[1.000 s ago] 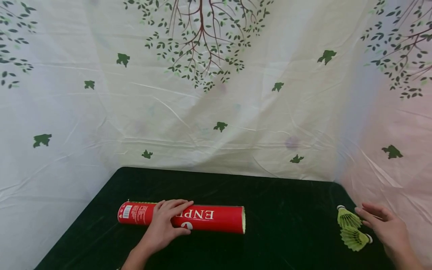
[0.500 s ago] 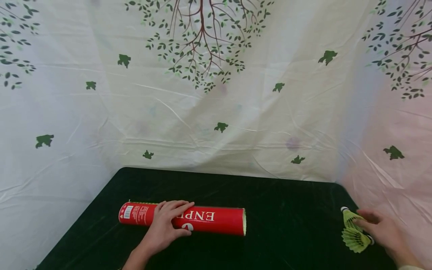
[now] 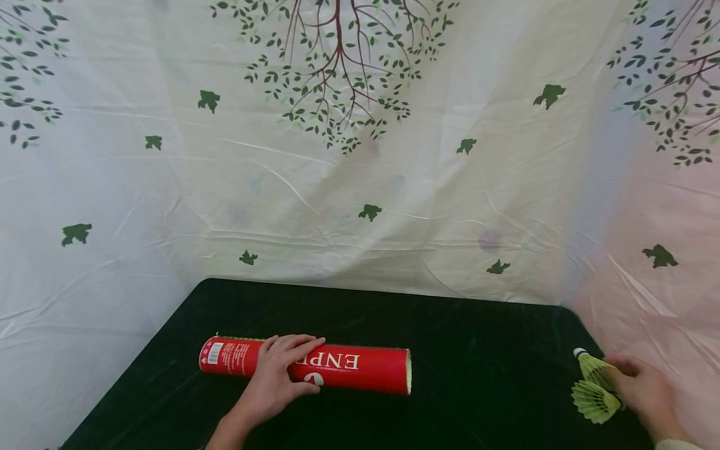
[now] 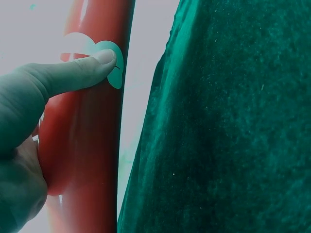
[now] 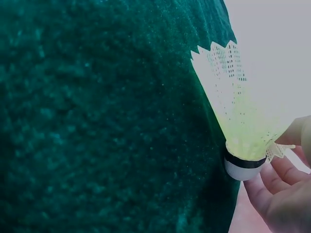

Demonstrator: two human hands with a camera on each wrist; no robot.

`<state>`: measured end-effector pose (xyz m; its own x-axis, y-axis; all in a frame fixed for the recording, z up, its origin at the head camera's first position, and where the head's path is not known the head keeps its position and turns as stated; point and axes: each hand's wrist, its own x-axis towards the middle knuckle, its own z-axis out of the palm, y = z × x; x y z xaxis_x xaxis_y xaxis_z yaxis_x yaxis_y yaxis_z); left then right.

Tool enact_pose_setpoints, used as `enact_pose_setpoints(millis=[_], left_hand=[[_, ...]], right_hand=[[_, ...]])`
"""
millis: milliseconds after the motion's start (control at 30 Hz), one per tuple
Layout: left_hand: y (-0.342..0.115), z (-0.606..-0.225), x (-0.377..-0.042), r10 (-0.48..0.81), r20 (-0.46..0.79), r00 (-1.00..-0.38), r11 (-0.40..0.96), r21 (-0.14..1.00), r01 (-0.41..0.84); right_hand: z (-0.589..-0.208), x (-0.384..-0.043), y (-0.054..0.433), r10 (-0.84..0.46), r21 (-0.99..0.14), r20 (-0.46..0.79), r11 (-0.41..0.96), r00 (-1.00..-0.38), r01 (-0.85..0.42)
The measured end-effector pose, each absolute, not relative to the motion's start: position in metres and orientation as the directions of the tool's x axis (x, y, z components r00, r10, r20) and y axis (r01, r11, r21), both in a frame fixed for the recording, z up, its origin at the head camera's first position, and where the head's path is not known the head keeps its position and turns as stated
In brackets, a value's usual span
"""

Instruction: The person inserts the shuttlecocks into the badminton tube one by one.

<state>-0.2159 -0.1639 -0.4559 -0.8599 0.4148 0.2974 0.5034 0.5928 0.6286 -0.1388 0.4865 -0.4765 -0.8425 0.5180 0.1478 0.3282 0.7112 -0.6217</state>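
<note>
A red shuttlecock tube (image 3: 365,370) lies on its side on the dark green table, its printed letters upside down to me. My left hand (image 3: 275,373) grips it near the middle, fingers over the top and thumb (image 4: 97,68) along the near side. Two yellow-green shuttlecocks are at the right edge. The farther shuttlecock (image 3: 592,369) has its skirt rim pinched by my right hand (image 3: 649,390). The nearer shuttlecock (image 3: 595,402) lies against it; in the right wrist view its white base (image 5: 243,170) is beside my fingers. My right fingers partly hide the farther skirt.
Dark green velvety cloth covers the table (image 3: 489,362), whose right edge runs just beside the shuttlecocks. Behind and on both sides hangs a pale curtain (image 3: 315,187) printed with branches and leaves. The tube's right end (image 3: 409,372) faces the shuttlecocks.
My right hand has moved in from beside the shuttlecocks and taken hold of the farther one's skirt. Both shuttlecocks sit slightly farther right and nearer. My left hand stays on the tube.
</note>
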Motion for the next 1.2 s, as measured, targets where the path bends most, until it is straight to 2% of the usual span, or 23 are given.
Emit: enact_pose_setpoints(millis=[167,267,433,633,867,1033,1200], left_hand=[[-0.163,-0.455,-0.216,0.415,0.301,-0.859,0.593,0.626,0.506],[-0.163,-0.454,-0.216,0.414,0.301,-0.859,0.596,0.624,0.505],[-0.164,-0.453,-0.215,0.412,0.297,-0.861,0.595,0.628,0.501],[-0.164,-0.453,-0.216,0.413,0.293,-0.862,0.595,0.63,0.499],[-0.163,-0.455,-0.215,0.409,0.296,-0.863,0.592,0.634,0.498],[-0.162,-0.455,-0.214,0.409,0.294,-0.864,0.591,0.635,0.496],[-0.161,-0.455,-0.214,0.411,0.291,-0.864,0.591,0.637,0.496]], right_hand=[[-0.475,-0.138,0.48,0.603,-0.69,0.115,0.62,-0.789,0.373],[-0.472,-0.137,0.476,0.619,-0.719,0.098,0.585,-0.779,0.375],[-0.46,-0.137,0.468,0.577,-0.73,0.098,0.595,-0.811,0.336],[-0.449,-0.142,0.442,0.503,-0.813,0.124,0.546,-0.855,0.203],[-0.432,-0.15,0.391,0.385,-0.827,0.148,0.554,-0.911,0.1],[-0.424,-0.154,0.352,0.302,-0.848,0.095,0.524,-0.949,0.083],[-0.42,-0.157,0.312,0.212,-0.874,0.105,0.486,-0.972,0.011]])
